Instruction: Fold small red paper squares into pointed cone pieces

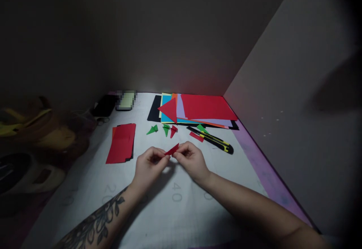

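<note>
A small folded piece of red paper (172,150) is held just above the white sheet, pinched from both sides. My left hand (151,165) closes thumb and fingers on its left end. On its right end, my right hand (192,161) pinches with thumb and fingertips; parts of the paper are hidden behind the fingers. Just beyond the hands lie two small folded green paper pieces (153,129) and a folded red one (173,130). A black and yellow utility knife (216,142) rests to the right, near a red strip (196,136) and a green strip (202,129).
A stack of coloured sheets (209,107) lies at the back, with a red triangle (169,109) on it. Red paper pieces (121,143) are piled at left. Dark and pixelated objects stand back left. Walls border the back and right.
</note>
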A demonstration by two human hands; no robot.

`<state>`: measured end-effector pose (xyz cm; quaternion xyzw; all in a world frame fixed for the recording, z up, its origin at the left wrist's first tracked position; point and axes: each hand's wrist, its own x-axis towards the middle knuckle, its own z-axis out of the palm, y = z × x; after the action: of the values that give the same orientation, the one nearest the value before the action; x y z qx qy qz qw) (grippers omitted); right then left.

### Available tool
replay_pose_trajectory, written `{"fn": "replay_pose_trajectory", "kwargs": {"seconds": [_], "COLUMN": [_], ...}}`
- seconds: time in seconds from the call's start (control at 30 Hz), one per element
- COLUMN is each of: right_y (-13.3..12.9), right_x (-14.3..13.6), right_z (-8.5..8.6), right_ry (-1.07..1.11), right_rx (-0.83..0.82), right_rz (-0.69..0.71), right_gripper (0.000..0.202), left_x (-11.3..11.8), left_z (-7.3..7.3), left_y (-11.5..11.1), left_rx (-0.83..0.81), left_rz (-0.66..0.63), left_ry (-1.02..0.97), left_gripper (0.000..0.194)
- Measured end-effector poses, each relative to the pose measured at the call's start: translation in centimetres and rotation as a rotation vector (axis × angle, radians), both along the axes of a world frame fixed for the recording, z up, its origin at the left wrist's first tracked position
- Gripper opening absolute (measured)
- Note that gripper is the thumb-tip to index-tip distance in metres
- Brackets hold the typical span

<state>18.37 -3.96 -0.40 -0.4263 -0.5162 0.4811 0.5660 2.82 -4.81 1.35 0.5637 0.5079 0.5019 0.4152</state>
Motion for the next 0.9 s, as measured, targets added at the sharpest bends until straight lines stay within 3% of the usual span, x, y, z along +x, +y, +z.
{"fn": "replay_pose_trajectory", "kwargs": {"seconds": [0.33, 0.47, 0.6, 0.73, 0.9], "right_y": [0.65, 0.62, -0.01, -0.1, 0.3], "right_x": [0.16, 0.33, 0.14, 0.07, 0.16], "right_z": [-0.21, -0.51, -0.58, -0.57, -0.3], "right_ry": [0.009, -0.1, -0.213, -0.2, -0.096], "right_rx": [-0.104, -0.13, -0.111, -0.112, -0.145], "right_rz": [-0.036, 0.096, 0.237, 0.199, 0.16], "right_gripper": [0.026, 0.024, 0.021, 0.018, 0.019], "left_x": [0.06, -0.01, -0.16, -0.29, -0.01], "left_z": [-0.29, -0.57, -0.61, -0.63, -0.77], "left_y": [0.42, 0.46, 0.45, 0.51, 0.32], "left_rx": [-0.23, -0.194, -0.217, -0.209, -0.228], "left_rz": [-0.115, -0.181, -0.255, -0.25, -0.276], "left_ry": [-0.115, -0.096, -0.027, 0.016, 0.001], "left_gripper": [0.025, 0.039, 0.032, 0.028, 0.037]}}
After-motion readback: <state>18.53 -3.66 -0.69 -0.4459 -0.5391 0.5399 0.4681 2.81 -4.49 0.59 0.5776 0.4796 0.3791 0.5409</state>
